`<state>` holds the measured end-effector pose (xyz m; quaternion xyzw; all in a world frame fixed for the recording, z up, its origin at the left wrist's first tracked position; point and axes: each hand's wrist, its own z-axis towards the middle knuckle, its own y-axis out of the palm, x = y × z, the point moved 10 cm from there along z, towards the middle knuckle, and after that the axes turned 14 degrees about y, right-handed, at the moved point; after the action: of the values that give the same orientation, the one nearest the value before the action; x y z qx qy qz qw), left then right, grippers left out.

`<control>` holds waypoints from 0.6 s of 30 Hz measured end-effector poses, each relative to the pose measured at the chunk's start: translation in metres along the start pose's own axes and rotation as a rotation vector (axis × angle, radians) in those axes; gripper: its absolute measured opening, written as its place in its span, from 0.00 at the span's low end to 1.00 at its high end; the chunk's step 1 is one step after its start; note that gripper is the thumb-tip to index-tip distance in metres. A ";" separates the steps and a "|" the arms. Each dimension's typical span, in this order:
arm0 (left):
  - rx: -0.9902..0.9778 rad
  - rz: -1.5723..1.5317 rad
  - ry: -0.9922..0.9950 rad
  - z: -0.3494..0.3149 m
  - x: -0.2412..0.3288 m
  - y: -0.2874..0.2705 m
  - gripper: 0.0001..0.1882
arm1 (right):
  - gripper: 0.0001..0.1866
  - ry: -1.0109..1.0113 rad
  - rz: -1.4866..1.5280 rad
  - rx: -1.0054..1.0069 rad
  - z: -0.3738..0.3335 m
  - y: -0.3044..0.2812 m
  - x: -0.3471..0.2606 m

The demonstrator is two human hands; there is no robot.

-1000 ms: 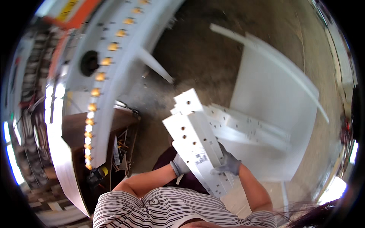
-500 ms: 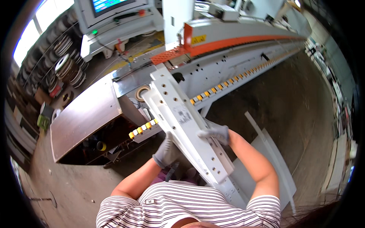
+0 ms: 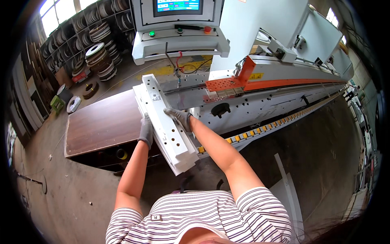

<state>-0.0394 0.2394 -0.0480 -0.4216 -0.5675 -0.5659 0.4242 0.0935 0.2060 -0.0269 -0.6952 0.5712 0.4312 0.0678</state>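
Observation:
Both gloved hands grip a stack of long white panels [image 3: 159,118] with drilled holes along their faces. My left hand [image 3: 146,132], in a grey glove, holds the stack's left side. On the right side, my right hand [image 3: 179,117] clasps the edge, its thumb lying on the top panel. The stack's far end is over the brown wood-grain cabinet top [image 3: 103,122], and its near end juts out toward my body. Whether it rests on the cabinet top I cannot tell. My fingers underneath are hidden.
A long grey machine with an orange guard [image 3: 276,83] runs off to the right, with a row of yellow rollers [image 3: 252,133] along its side. Behind stands a control console [image 3: 178,40] with a screen. Edging rolls [image 3: 99,61] fill the back left. Another white panel [image 3: 290,199] leans at lower right.
Both hands have carried the panel stack forward and left, from in front of my body to over the cabinet top. My arms are now stretched further out, and the view has shifted.

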 end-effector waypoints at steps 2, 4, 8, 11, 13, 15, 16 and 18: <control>0.003 0.494 0.202 0.026 0.003 -0.033 0.31 | 0.44 -0.055 -0.033 0.021 -0.004 0.007 -0.017; 0.001 0.554 0.207 0.036 -0.004 -0.039 0.30 | 0.51 -0.048 -0.107 0.086 0.009 -0.013 -0.015; 0.042 -0.038 0.130 0.023 -0.011 -0.011 0.30 | 0.67 -0.193 -0.444 0.427 -0.007 -0.038 -0.022; 0.017 -0.198 0.042 0.005 -0.004 -0.004 0.31 | 0.67 -0.270 -0.604 0.508 -0.038 -0.024 -0.025; 0.014 -0.101 0.005 0.009 -0.020 -0.025 0.31 | 0.67 -0.312 -0.926 0.661 -0.044 -0.009 -0.025; 0.052 0.398 0.239 -0.008 0.024 -0.018 0.31 | 0.66 -0.312 -1.150 0.770 -0.077 0.027 -0.028; -0.002 0.687 0.336 -0.011 0.036 -0.017 0.31 | 0.63 -0.292 -1.065 0.775 -0.076 0.020 -0.026; -0.053 0.975 0.464 -0.022 0.061 0.006 0.30 | 0.60 -0.295 -0.898 0.678 -0.071 -0.005 -0.031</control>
<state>-0.0513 0.2168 0.0123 -0.5105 -0.1828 -0.3957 0.7412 0.1359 0.1891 0.0357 -0.7413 0.3110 0.2457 0.5417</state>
